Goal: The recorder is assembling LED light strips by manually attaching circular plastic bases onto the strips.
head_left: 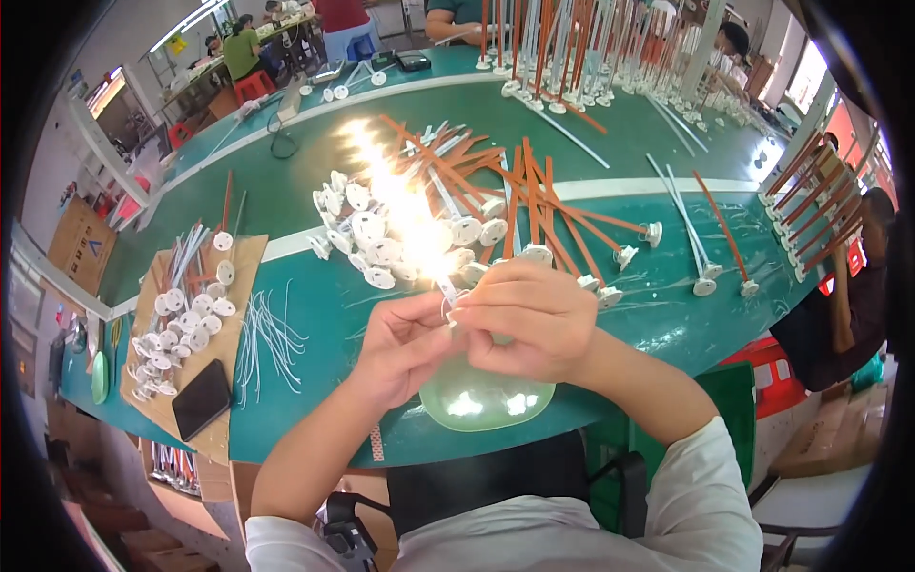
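Observation:
Close together at the middle of the bench, my left hand (405,345) and my right hand (529,319) both pinch the near end of a glowing LED strip (405,205). The strip slants away up and to the left, and its glare washes out the things behind it. A small white piece shows between the fingertips, too covered to make out. Just beyond the hands lies a heap of round white lamp bases (381,252) with orange and white strips (548,205) fixed to them. Under the hands sits a pale green translucent bowl (486,398), partly hidden.
To the left, a cardboard sheet (243,276) bears more white bases and a black phone (202,400), with thin white wires (270,348) beside it. Upright strips on bases (572,57) crowd the far right bench. Other people sit around, one at the right edge (839,296).

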Tool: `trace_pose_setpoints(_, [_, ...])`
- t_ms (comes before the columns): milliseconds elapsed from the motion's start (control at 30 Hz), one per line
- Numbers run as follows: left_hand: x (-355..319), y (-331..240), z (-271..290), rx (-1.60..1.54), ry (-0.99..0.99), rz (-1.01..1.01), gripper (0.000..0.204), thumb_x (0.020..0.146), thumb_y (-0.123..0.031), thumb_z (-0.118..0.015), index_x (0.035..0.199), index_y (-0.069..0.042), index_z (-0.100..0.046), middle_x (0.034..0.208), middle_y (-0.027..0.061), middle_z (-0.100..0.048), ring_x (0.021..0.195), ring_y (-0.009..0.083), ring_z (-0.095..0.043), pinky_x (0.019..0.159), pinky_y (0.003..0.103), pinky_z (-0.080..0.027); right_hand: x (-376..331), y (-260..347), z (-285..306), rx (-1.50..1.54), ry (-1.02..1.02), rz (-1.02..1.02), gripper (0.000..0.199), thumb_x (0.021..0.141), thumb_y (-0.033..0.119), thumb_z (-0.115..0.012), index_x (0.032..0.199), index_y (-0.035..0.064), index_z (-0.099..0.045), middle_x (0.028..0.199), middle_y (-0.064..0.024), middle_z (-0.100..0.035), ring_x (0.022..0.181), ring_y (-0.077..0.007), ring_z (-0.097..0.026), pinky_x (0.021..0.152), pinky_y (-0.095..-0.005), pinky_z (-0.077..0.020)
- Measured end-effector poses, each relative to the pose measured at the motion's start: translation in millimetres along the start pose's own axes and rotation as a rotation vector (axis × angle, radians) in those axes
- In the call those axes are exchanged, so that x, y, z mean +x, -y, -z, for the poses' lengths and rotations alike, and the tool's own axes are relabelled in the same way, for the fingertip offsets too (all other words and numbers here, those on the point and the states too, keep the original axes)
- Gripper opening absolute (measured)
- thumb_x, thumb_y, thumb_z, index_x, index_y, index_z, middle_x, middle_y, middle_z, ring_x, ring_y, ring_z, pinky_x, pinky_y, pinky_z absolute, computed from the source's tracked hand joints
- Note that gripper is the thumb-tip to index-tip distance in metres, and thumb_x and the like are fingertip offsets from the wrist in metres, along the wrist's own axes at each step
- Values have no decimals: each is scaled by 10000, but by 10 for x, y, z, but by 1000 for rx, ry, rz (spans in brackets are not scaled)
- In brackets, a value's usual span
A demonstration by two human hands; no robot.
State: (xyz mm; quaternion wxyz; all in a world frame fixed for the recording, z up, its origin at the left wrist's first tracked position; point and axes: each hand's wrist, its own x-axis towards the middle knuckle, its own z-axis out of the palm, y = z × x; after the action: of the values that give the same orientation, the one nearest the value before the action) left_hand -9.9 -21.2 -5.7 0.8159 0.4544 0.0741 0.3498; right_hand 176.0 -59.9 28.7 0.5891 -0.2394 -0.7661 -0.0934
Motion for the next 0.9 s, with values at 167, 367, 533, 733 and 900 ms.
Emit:
trace_pose_setpoints(167, [39, -13, 21, -89, 82, 20, 426, 892, -58, -651, 1279, 76, -536, 1226, 178, -621, 1153, 236, -602, 1035, 429, -462, 3, -75, 205, 142, 147, -92, 298, 612, -104, -715, 891, 0, -714, 859, -107, -700, 736, -264, -678, 631, -334, -550])
trace_pose_setpoints(367, [61, -25, 31, -19, 58, -22, 464, 868, -23, -661, 1300, 69, -519, 1261, 179, -602, 1167, 256, -597, 1033, 407, -469, -71, -65, 159, 125, 140, -187, 250, 684, -69, -731, 920, 13, -716, 870, -116, -708, 749, -249, -686, 655, -329, -534])
trace_pose_setpoints(533, [92, -57, 37, 50, -58, -141, 472, 865, 6, -653, 1311, 61, -507, 1271, 193, -593, 1200, 287, -576, 1043, 424, -456, 2, -87, 234, -93, 173, -401, 220, 717, 35, -774, 919, -3, -698, 840, -101, -691, 687, -232, -666, 622, -290, -520])
trace_pose_setpoints(733, [93, -63, 119, 119, -269, -287, 444, 867, 35, -647, 1288, 7, -512, 1237, 157, -604, 1140, 278, -598, 997, 403, -473, -198, -49, 315, -66, 1037, -483, 236, 734, 101, -695, 954, 15, -695, 833, -131, -677, 856, -338, -651, 798, -412, -510])
trace_pose_setpoints(900, [77, -52, 91, 129, -208, -235, 458, 855, 43, -660, 1287, -5, -515, 1204, 136, -613, 1112, 256, -605, 989, 401, -478, -197, -129, 294, 266, 1057, -658, 151, 712, 53, -701, 859, 19, -712, 776, -112, -684, 750, -281, -668, 721, -360, -517])
